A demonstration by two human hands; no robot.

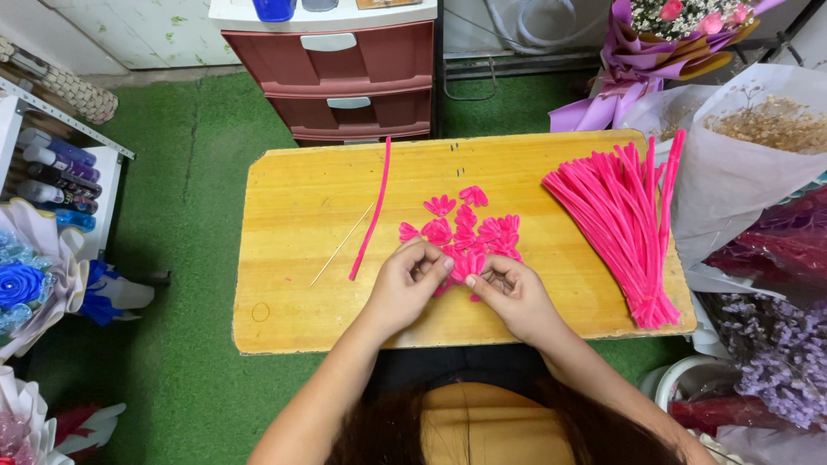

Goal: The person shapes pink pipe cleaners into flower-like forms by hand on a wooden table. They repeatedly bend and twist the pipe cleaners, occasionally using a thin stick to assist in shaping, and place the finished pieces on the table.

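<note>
Two hands, left hand (407,280) and right hand (510,288), fingers pinched on a pink chenille petal (466,263) above the wooden table (301,215); best bent slowly, loops kept even.

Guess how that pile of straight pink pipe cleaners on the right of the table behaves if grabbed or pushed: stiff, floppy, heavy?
The pile of pink pipe cleaners probably weighs little: thin fuzzy strands. They likely bend and hold shape, judging by the folded pink pieces nearby. Loose and fanned, a push would likely scatter them on the wooden table rather than roll them.
</note>
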